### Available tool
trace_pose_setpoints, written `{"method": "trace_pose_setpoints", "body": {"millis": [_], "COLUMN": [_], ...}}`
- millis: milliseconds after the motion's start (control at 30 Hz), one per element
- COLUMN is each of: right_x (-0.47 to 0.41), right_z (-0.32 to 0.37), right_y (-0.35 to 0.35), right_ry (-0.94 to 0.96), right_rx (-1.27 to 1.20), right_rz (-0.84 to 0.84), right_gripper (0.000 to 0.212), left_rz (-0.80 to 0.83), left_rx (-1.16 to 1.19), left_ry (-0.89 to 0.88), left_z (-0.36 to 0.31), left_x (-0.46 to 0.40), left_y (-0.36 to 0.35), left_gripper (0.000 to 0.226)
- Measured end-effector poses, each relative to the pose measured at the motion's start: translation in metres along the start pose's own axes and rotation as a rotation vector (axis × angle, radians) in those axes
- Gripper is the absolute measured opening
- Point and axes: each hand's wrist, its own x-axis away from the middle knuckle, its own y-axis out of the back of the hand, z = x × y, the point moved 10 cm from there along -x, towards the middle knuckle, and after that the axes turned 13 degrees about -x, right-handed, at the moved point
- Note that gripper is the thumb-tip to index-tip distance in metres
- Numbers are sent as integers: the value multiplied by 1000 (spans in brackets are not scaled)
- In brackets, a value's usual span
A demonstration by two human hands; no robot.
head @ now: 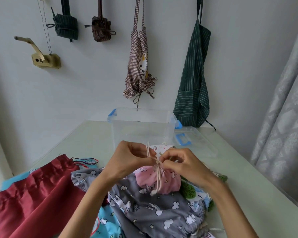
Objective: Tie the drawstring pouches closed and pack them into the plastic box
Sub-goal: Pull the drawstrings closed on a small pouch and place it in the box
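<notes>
The small pink printed fabric drawstring pouch [159, 182] sits gathered at the neck on top of a pile of other pouches at the near edge of the pale green tabletop [244, 177], roughly at the centre of the view. The left hand [127, 160] has its fingers curled and pinches the pale pink cotton drawstring cord [157, 176] at the 9 o'clock side of the pouch neck; the right hand [181, 163] is likewise curled, pinching the cord at the 3 o'clock side. One loop of cord stands up toward 12 o'clock between the hands, and a loose knotted end hangs down the pouch toward 6 o'clock. The knot appears unfinished. Risk 1: if either pinch slips before the cord is drawn tight, the crossing may loosen and the neck may reopen. Risk 2: uneven pull from one hand may drag the light pouch off the pile. Risk 3: the hanging end may snag on the grey cloud-and-rabbit printed fabric pouch [162, 212] directly beneath at 6 o'clock, or on the dark red satin drawstring pouch [36, 194] at 8 o'clock. The clear plastic storage box with blue latches [141, 127] stands open at 12 o'clock, near the hands; its clear lid with a blue handle [196, 143] lies beside it at 1 o'clock. The box appears to hold no pouches, so packing seems not yet begun.
</notes>
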Motion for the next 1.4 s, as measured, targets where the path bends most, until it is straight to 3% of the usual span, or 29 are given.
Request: {"method": "trace_pose_setpoints", "body": {"millis": [167,300,400,567,667,800,867,933,1067,1167,1233,1400], "right_x": [-1,-2,-5,-9,-7,9,12,7,-5,-5,-4,2], "right_z": [2,-18,-27,-30,-17,22,28,16,-2,-10,-14,-12], "right_y": [5,6,1,4,19,32,26,31,31,33,35,48], "right_ry": [22,-131,-171,-130,-5,289,345,271,136,57,17,-23], "right_rx": [-13,-90,-219,-381,-230,474,628,448,-344,-506,-494,65], "right_rz": [-57,-35,-22,-129,-207,-475,-509,-486,-363,-339,-288,-213], "right_gripper": [7,17,23,15,10,12,16,14,16,11,12,18], "left_rz": [-240,-330,-319,-253,-159,-82,-50,-36,-38,-50,-60,-54], "left_rx": [-218,-247,-274,-233,-153,-53,30,72,102,133,152,139], "left_ry": [-104,-138,-176,-159,-132,-117,-107,-106,-124,-149,-148,-103], "left_z": [-7,-8,-14,-7,2,4,5,6,4,0,0,5], "left_x": [5,9,9,3,-2,-4,-5,-6,-7,-6,-6,-8], "left_y": [13,18,16,12,7,-4,-8,-9,-8,-5,-3,2], "left_gripper": [7,7,7,6,7,9,10,9,2,5,8,14]}}
